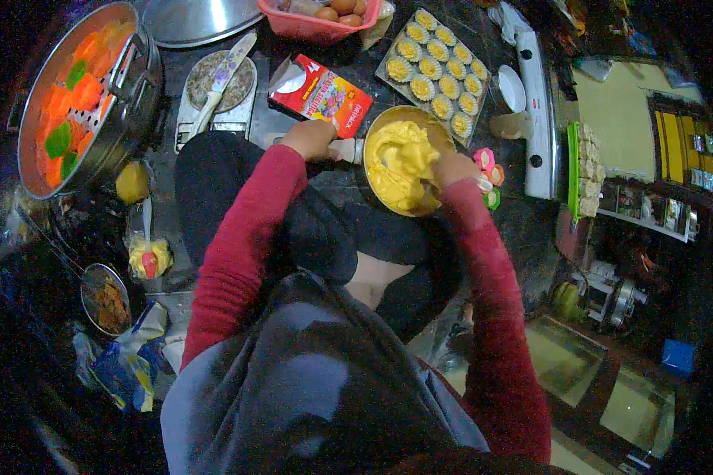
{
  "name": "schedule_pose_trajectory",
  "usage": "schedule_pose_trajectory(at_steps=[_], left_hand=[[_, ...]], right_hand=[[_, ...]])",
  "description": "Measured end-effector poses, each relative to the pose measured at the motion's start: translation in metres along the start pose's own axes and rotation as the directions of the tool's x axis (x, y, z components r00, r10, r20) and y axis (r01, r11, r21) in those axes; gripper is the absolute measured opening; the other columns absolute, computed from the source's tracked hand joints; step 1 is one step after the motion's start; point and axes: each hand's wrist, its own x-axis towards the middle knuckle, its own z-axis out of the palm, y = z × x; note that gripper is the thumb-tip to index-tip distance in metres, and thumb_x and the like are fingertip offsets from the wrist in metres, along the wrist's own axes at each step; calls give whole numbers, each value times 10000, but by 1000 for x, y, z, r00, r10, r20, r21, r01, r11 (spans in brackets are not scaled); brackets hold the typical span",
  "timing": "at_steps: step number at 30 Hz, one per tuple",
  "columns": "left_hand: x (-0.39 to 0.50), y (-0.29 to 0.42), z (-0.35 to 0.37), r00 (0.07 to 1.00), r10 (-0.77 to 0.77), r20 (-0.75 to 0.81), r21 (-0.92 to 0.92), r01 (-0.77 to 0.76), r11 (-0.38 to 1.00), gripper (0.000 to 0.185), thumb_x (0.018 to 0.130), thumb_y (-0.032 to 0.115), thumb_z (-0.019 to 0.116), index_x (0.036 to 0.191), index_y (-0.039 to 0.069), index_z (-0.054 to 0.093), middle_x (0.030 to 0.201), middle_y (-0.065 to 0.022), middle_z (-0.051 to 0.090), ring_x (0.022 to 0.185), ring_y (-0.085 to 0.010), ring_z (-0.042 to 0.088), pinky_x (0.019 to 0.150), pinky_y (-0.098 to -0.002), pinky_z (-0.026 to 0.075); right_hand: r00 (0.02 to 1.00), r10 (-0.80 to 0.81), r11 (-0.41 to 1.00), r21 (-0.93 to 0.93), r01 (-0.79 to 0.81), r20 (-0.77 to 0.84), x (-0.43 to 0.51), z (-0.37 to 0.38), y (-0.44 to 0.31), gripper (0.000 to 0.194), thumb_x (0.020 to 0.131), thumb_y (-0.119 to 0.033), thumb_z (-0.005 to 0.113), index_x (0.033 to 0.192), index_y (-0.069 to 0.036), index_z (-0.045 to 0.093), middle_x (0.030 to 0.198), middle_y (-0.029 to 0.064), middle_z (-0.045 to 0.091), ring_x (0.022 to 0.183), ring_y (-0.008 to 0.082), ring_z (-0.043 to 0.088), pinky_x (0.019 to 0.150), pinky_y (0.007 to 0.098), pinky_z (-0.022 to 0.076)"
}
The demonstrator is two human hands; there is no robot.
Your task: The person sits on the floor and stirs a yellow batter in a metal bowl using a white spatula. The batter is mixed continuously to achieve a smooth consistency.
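Observation:
My left hand [310, 140] is closed around the pale handle [349, 150] of a round pan [441, 126], tilted over my lap. A thick, smooth yellow batter or dough [395, 157] fills much of it, heaped in folds. My right hand [455, 168] reaches over the pan's right side into the mixture and is slightly blurred. Whether it grips a tool cannot be made out. Just beyond the handle lies a red box of plastic bags [327, 95] with printed flowers. Small fluted paper cups [431, 67] with yellow filling stand in rows on a tray [409, 100] behind the pan.
At left, a large steamer pot [145, 113] holds orange and green pieces. A knife [214, 95] lies across a scale [187, 122]. Eggs [344, 7] sit in a pink basket [315, 27]. Small coloured moulds [490, 178] and a white gas stove [539, 119] are to the right.

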Motion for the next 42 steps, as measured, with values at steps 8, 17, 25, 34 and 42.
schedule_pose_trajectory(at_steps=[8,17,25,34,42], left_hand=[[-1,3,-3,1000,-4,-7,10,5,1000,480,696,401,694,968,22,579,969,-179,606,914,-327,591,756,-427,473],[-7,12,-13,1000,-4,22,-12,4,1000,477,708,384,683,1027,46,573,965,-188,606,923,-334,584,775,-427,466],[-1,4,-9,997,9,77,25,-11,1000,437,731,366,652,1019,43,598,961,-182,613,905,-337,589,769,-426,471],[-3,6,-10,998,-8,61,-13,8,1000,439,723,377,672,984,33,593,929,-185,615,887,-337,593,748,-424,468],[-4,5,-10,1000,18,19,-39,-17,999,460,716,382,673,1008,38,584,945,-185,610,896,-339,589,760,-423,467]], right_hand=[[973,-56,992,-94,78,224,32,68,43,297,817,-275,476,899,-57,661,979,168,628,877,317,619,722,422,491],[956,-291,957,-31,289,-49,100,61,14,272,829,-234,441,901,-95,664,888,135,650,829,308,631,680,439,508],[897,-275,942,90,324,-347,1,46,-16,366,803,-192,484,1166,-175,527,994,159,586,836,300,610,598,422,499],[921,-189,934,227,276,-341,-57,40,27,292,815,-284,551,1088,-181,572,863,142,627,755,302,618,662,385,502],[947,-213,694,645,319,-239,14,76,14,591,822,-571,448,938,-25,642,876,212,634,833,367,609,743,439,472]])
